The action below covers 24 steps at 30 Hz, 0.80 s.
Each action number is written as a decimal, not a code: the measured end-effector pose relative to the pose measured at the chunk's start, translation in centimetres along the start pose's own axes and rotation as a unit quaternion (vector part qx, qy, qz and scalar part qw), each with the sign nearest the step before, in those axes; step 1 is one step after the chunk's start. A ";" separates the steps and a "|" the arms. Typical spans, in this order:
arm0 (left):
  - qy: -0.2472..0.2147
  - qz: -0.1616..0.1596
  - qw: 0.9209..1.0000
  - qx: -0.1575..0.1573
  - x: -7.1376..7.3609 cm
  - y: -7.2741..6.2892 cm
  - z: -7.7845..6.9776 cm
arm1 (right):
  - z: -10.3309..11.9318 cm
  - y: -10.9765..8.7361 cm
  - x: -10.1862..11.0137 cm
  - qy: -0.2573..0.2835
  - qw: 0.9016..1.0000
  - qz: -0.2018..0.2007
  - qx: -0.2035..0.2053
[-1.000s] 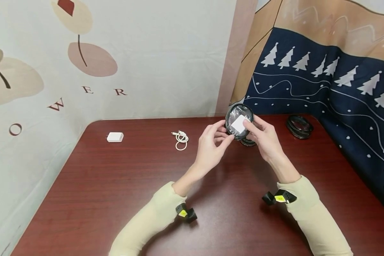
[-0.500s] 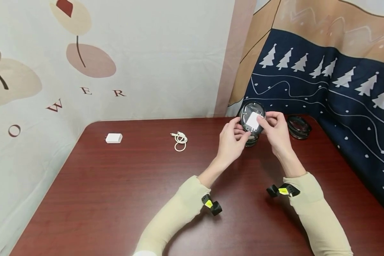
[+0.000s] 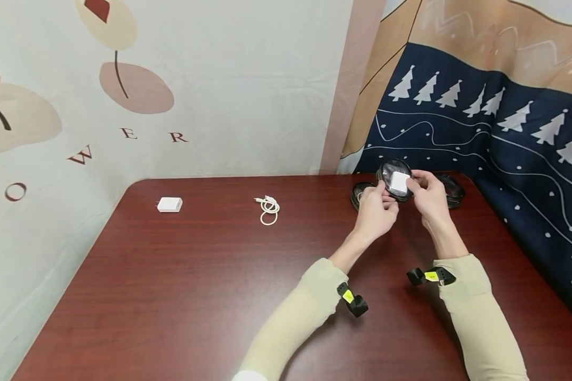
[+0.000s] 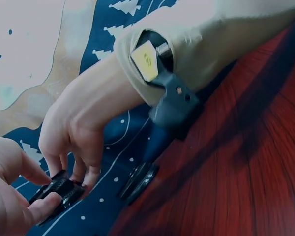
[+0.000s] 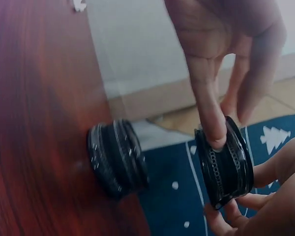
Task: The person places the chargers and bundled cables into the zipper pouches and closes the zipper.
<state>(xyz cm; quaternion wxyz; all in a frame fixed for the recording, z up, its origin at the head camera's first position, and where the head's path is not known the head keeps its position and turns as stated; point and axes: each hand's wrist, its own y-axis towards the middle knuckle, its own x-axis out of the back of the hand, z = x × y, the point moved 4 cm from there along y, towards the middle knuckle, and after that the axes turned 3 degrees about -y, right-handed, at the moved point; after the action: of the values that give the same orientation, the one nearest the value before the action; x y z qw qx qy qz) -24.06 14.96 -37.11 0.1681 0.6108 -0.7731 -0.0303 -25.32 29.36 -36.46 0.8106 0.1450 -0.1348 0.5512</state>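
Both hands hold up a small round black zippered case [image 3: 394, 180] with a clear face, above the back right of the table. A white square shows on that face. The left hand [image 3: 375, 214] pinches the case's lower left edge. The right hand [image 3: 431, 200] grips the opposite side, its thumb over the white square. In the right wrist view, the case's rim [image 5: 227, 169] with its zipper tracks faces the camera, and a left fingertip [image 5: 216, 137] presses on it. The left wrist view shows the rim between both hands' fingers.
A similar round case [image 3: 357, 196] lies behind the left hand; another case [image 3: 453, 190] sits at the back right corner, partly hidden by the right hand. A coiled white cable [image 3: 268, 210] and a white charger plug [image 3: 170, 205] lie farther left. Fabric backdrops [image 3: 248, 106] border the table [image 3: 195, 296].
Both hands have carried the case to the right, the left hand moving farther. The case behind the left hand now shows more, and the right-hand one is partly covered.
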 end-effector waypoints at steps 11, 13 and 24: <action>0.096 0.070 0.993 0.021 -3.8 0.8 1.2 | -2.7 1.5 1.1 -0.052 0.998 -0.008 -0.024; 0.100 0.086 0.991 0.018 -4.1 0.8 1.5 | -3.1 1.8 1.3 -0.065 0.998 -0.006 -0.028; 0.020 0.146 0.987 0.070 -5.9 0.4 3.9 | -6.9 2.8 1.3 -0.097 0.993 0.018 -0.070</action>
<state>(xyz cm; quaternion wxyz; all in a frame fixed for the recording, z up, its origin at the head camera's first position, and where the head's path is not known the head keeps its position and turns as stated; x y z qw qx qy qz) -24.44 20.11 -41.98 0.1431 0.5022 -0.8507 0.0605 -27.11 34.05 -42.08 0.7917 0.1385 -0.2533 0.5384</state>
